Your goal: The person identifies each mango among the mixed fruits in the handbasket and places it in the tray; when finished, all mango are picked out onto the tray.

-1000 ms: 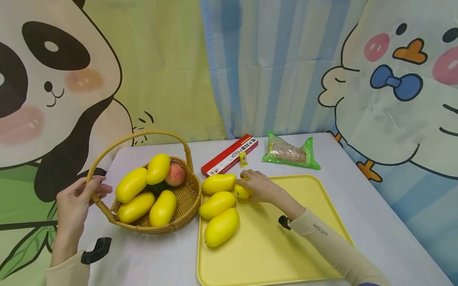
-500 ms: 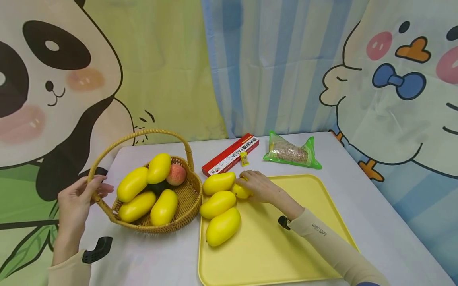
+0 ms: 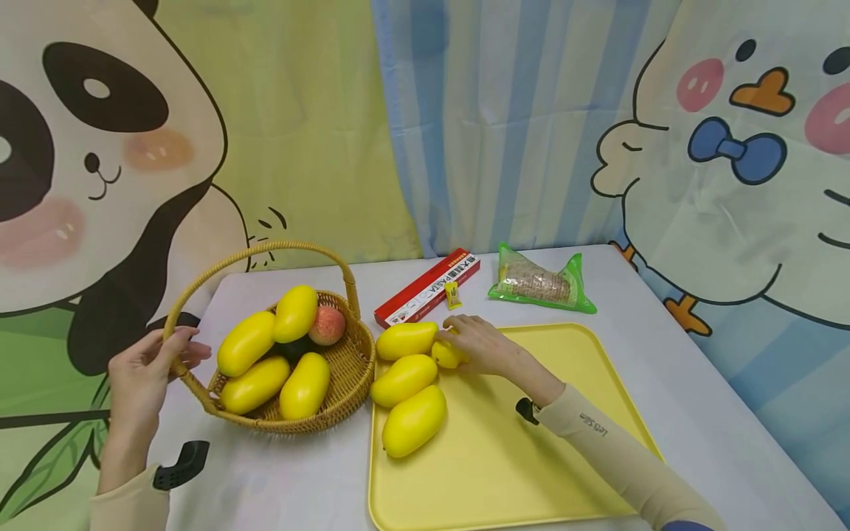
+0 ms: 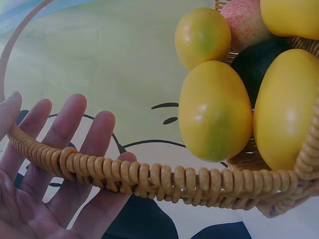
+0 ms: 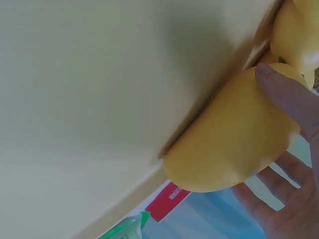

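Gripped an oval yellow mango [image 5: 232,134] in the right hand [image 3: 488,346] near the rectangular yellow tray's [image 3: 518,450] far edge; held the round tan wicker basket [image 3: 356,372] by its handle [image 3: 285,244], left hand [image 3: 142,376].

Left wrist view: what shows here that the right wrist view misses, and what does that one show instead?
Only the left wrist view shows the left hand, with spread fingers behind the wicker handle, plus the peach and a dark round item.

Only the right wrist view shows the right hand gripping a mango, the tray, and parts of the red box and green-edged bag.

Both show yellow mangoes. Whether the right wrist view catches any basket at its right edge is too small to tell.
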A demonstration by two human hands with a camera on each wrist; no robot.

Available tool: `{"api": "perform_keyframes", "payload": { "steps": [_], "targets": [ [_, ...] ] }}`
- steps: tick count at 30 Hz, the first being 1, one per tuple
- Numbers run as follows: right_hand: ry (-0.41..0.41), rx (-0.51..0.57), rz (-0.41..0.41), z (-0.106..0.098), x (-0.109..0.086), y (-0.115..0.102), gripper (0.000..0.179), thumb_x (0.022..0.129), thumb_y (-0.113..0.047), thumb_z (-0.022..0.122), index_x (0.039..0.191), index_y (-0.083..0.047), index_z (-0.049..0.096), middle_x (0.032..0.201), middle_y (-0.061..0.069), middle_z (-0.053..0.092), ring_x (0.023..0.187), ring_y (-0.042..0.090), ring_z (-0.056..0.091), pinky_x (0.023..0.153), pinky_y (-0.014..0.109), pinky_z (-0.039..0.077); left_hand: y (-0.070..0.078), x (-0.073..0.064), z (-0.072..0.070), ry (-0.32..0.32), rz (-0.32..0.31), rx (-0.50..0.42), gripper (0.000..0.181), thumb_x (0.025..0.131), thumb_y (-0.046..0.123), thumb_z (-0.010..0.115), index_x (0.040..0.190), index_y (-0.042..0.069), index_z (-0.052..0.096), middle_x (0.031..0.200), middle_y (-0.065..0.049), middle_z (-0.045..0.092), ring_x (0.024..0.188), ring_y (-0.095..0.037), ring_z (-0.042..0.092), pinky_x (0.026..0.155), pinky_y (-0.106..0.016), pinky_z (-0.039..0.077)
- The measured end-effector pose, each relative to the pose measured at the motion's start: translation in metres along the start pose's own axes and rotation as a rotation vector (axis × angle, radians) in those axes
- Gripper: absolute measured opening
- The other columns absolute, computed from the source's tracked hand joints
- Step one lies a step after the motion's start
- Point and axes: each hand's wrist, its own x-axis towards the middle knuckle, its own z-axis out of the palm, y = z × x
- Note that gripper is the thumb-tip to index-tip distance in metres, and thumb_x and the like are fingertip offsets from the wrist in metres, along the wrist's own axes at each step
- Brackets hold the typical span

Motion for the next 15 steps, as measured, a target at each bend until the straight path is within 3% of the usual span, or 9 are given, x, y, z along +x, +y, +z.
{"api": "perform_keyframes", "payload": {
  "steps": [8, 15],
  "targets": [
    [-0.029, 0.069, -0.004, -0.018, 0.013, -0.011, 0.053, 0.08, -0.027, 0.079, 0.127, -0.012, 0.059, 0.124, 0.012, 0.056, 0.112, 0.03, 0.055, 0.096, 0.046, 0.048, 0.0, 0.0, 0.0, 0.004, 0.002, 0.003, 0.011, 0.093, 0.013, 0.063, 0.096, 0.008, 0.073, 0.07, 0.004, 0.072, 0.066, -0.006, 0.068, 0.064, -0.013, 0.055],
    [-0.03, 0.072, -0.065, -0.036, 0.043, -0.036, 0.05, 0.086, -0.032, 0.072, 0.131, -0.015, 0.056, 0.13, 0.009, 0.054, 0.118, 0.026, 0.053, 0.101, 0.041, 0.046, 0.0, 0.0, -0.001, 0.0, -0.006, 0.006, 0.011, 0.093, 0.014, 0.063, 0.095, 0.01, 0.073, 0.07, 0.004, 0.072, 0.066, -0.006, 0.068, 0.064, -0.012, 0.054]
  ]
}}
